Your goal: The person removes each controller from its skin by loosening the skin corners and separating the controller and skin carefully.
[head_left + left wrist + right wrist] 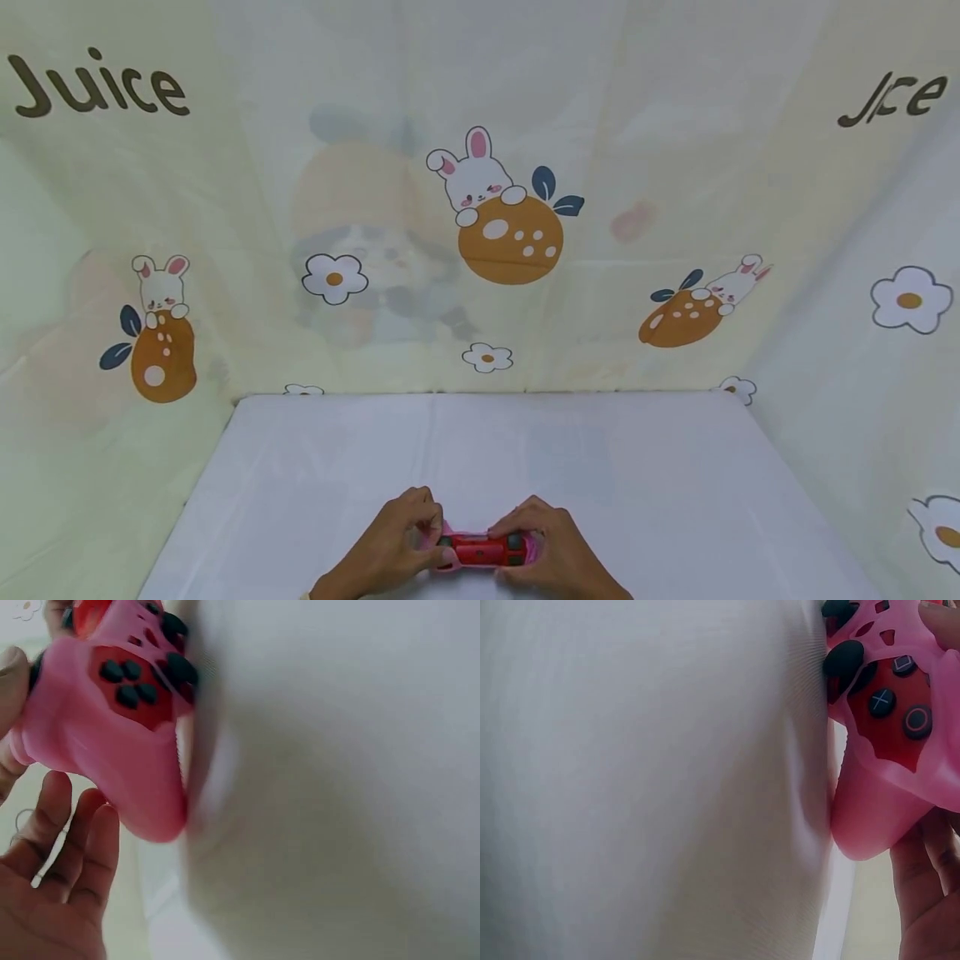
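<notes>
A red game controller (480,552) is held near the table's front edge, its shoulder-button side facing up in the head view. Round it sits a pink silicone cover (142,780), with the red face and dark buttons showing through its openings. My left hand (397,537) pinches the controller's left end between thumb and fingers; some of its fingers lie apart from the grip in the left wrist view. At the other end, my right hand (558,542) grips cover and controller. The thumbsticks (845,664) and round buttons (917,720) face down toward the front in the right wrist view.
A white cloth-covered table (637,475) lies beneath the hands. Printed curtains (405,208) with rabbits, oranges and flowers enclose the back and both sides.
</notes>
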A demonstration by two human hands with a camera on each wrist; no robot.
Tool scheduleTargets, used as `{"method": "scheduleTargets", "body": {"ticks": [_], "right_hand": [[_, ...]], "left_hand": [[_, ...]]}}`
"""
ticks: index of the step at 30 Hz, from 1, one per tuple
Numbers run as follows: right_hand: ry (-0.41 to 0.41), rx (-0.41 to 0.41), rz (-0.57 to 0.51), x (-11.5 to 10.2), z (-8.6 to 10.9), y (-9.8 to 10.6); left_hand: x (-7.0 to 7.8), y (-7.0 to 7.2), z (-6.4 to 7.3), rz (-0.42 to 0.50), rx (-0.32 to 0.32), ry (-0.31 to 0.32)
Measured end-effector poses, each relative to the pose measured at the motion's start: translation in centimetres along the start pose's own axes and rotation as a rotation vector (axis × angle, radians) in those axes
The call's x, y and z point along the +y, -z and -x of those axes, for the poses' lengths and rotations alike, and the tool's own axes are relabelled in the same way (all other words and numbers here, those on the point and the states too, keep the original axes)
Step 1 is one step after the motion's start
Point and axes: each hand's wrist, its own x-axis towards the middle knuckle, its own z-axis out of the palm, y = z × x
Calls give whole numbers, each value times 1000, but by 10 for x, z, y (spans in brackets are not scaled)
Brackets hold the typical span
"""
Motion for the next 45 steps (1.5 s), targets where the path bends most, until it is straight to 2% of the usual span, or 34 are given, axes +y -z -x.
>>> {"method": "scheduleTargets", "body": {"ticks": [4, 7, 9, 12, 14, 16, 19, 25, 28, 40, 45], "right_hand": [[-14, -9, 11, -2, -3, 0], [-57, -22, 22, -5, -4, 1], [-94, -23, 28, -6, -3, 1], [-120, -15, 32, -7, -2, 0], [-112, -6, 31, -5, -2, -2], [-116, -7, 29, -5, -2, -3], [-129, -9, 34, -5, -2, -2], [-140, -11, 24, -9, -2, -1], [-132, -8, 15, -9, -2, -1], [-127, 8, -6, -10, -1, -1], [-136, 11, -17, -9, -1, -2]], "left_hand": [[-1, 0, 8, -39, 79, -5], [3, 0, 11, -39, 129, 25], [6, -2, 12, -86, 162, 22], [12, -3, 12, -207, 185, -3], [14, -2, 11, -240, 175, -45], [16, -1, 10, -244, 136, -61], [20, 1, 6, -250, 67, -65], [29, 6, -1, -349, -82, -55], [33, 8, -4, -374, -124, -53], [41, 6, -7, -408, -87, -80], [37, 5, -4, -426, -40, -132]]}}
